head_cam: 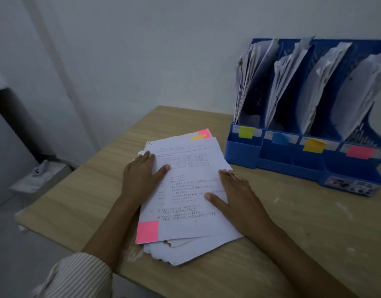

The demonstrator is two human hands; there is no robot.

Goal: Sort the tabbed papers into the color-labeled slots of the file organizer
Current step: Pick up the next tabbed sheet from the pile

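Papers: I am seeing the loose stack of white printed sheets with pink tabs [185, 203] lying on the wooden table [292, 233], near the blue plastic file organizer [292, 160].
Hands: my left hand [140, 175] and right hand [239, 194] are pressing it, fingers flat, gripping nothing.
Handling: thin, floppy, probably sliding; I am planning to pinch the top sheet's edge.

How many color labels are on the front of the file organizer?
4, left to right along its front: green label, blue label, yellow label, pink label. None appears hidden.

We see a light wooden table [292, 222] set against a pale wall [142, 50]. On the floor to our left, white packets [38, 176] lie beside a dark cabinet [11, 117].
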